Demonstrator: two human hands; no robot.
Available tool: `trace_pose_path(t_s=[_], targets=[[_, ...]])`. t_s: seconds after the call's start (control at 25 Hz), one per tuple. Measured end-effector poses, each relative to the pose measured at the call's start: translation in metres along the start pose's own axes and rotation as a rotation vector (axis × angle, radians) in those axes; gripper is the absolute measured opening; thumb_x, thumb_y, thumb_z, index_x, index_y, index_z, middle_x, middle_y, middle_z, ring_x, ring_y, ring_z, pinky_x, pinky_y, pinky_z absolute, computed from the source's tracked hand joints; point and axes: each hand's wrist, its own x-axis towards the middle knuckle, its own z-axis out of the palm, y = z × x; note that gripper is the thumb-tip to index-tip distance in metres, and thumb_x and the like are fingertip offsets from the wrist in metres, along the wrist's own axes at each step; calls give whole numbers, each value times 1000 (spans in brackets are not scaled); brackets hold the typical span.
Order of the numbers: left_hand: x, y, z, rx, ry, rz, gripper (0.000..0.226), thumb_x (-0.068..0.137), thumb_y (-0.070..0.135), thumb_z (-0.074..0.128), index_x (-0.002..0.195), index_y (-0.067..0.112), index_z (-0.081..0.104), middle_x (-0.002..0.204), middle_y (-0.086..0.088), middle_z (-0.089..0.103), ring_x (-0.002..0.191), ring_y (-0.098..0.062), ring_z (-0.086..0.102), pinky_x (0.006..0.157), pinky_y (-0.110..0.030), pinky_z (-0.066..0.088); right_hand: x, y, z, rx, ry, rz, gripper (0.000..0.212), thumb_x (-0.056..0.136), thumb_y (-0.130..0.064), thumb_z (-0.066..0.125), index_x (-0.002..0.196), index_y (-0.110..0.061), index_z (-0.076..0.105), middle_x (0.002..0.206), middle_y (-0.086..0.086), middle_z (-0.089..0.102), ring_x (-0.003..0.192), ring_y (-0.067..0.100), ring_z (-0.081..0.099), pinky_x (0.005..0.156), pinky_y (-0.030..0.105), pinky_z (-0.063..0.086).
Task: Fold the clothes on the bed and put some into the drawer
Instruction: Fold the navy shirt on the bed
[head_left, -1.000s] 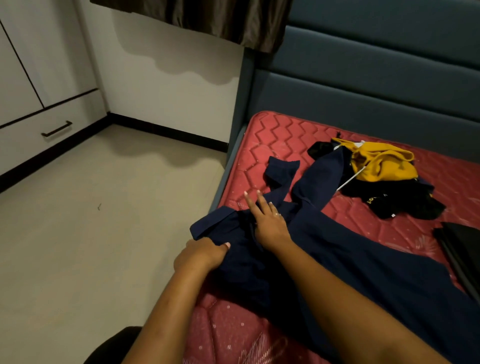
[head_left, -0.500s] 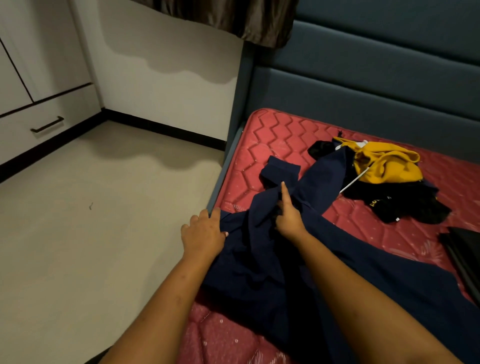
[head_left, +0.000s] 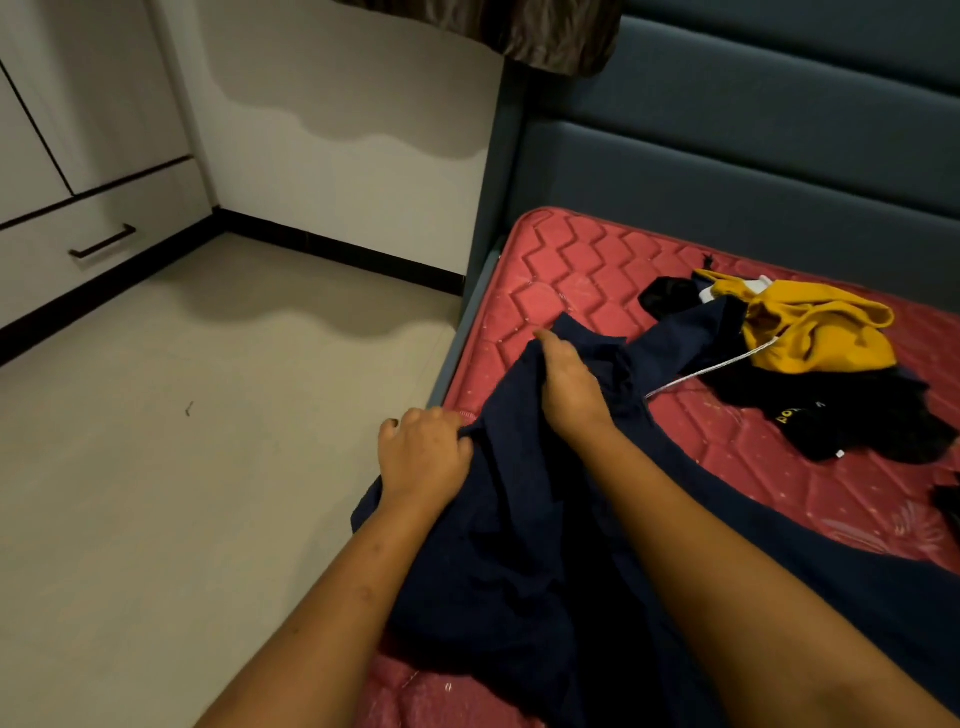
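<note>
At far left, drawer (head_left: 47, 270) in the white cabinet, front flush, dark bar handle (head_left: 102, 242). Beige floor (head_left: 208, 441) between the cabinet and the bed.

Left hand (head_left: 423, 457): at the near-left edge of the red mattress (head_left: 587, 270), fingers curled, knuckles up, gripping the left edge of the navy garment (head_left: 519, 582). Fabric is bunched right under the fingertips. Grip is closed, not flat.

The navy garment lies across the near-left part of the mattress, rumpled and unfolded. One corner hangs just over the bed edge below the left wrist. A strip of it runs up and right toward the other clothes.

Right hand (head_left: 569, 395): further up the garment, near its middle. Fingers curled down into a raised fold and holding it, one finger straight and pointing away along the fold. Fingertips are buried in cloth, so I can't tell exactly how they pinch.

Right of that: yellow garment (head_left: 815, 332), crumpled, lying on top of a black garment (head_left: 862, 426) with yellow print. Both sit on the mattress, unfolded, and the navy strip touches their left side. Grey-blue padded headboard (head_left: 753, 171) behind.
</note>
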Motion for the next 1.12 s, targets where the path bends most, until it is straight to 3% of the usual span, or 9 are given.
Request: trace_pose_path(t_s=[0.08,0.16,0.24,0.4,0.56,0.68,0.8,1.0,1.12], targets=[[3,-14,-13,74,37,-131,26,92,31,45,109,21,62,113,1,60,106,-21,52,89,-38,34,-5,-10,11,45,25,-142,73,92,-2,41,153,-32,12,148,5,33,132,32,37,106,58,31],[-7,-22,-12,178,-29,-188,30,90,23,47,119,20,55,122,0,54,112,-22,48,100,-43,30,-17,-3,29,-175,-208,-83,81,96,-22,48,150,-40,-10,161,-8,8,148,25,11,112,63,6],[-17,-16,-2,189,-2,-120,39,85,12,49,123,19,49,127,-1,49,115,-23,46,108,-52,24,-29,14,47,-333,-222,-40,74,100,-37,40,148,-40,-17,161,-11,0,149,20,2,113,60,-6],[-12,5,5,68,181,64,29,87,13,51,115,14,59,121,-4,58,110,-25,54,107,-57,29,-48,39,52,-365,52,7,64,101,-41,34,151,-37,-6,161,-11,8,149,23,6,115,56,-3],[-24,25,15,35,-130,18,56,98,56,30,144,23,32,147,-7,35,129,-29,39,109,-48,26,-54,64,42,-255,32,435,65,97,-54,35,151,-43,1,160,3,12,142,35,20,110,56,17],[-20,22,13,-27,-219,-25,62,94,54,47,147,32,22,149,-16,25,129,-32,32,105,-41,32,-40,67,34,-88,42,436,55,96,-35,48,146,-44,27,141,3,47,128,29,41,100,48,26],[-17,19,16,-122,-247,60,54,96,28,55,145,31,35,143,-7,39,127,-26,34,103,-35,34,-19,70,20,16,88,258,64,82,2,46,131,-39,54,141,-5,50,127,21,45,90,38,27],[-6,20,16,-266,-121,157,79,95,17,55,154,26,4,162,3,-1,141,-26,20,110,-41,34,-16,83,6,-272,-141,382,94,88,3,43,147,-52,-6,162,0,3,138,32,27,105,53,24],[-5,21,11,-200,-125,141,78,99,32,48,149,42,-11,161,-6,-9,144,-30,14,112,-49,31,-40,71,5,-267,-73,459,91,91,-9,48,148,-47,-11,162,5,2,144,31,16,111,57,15]])
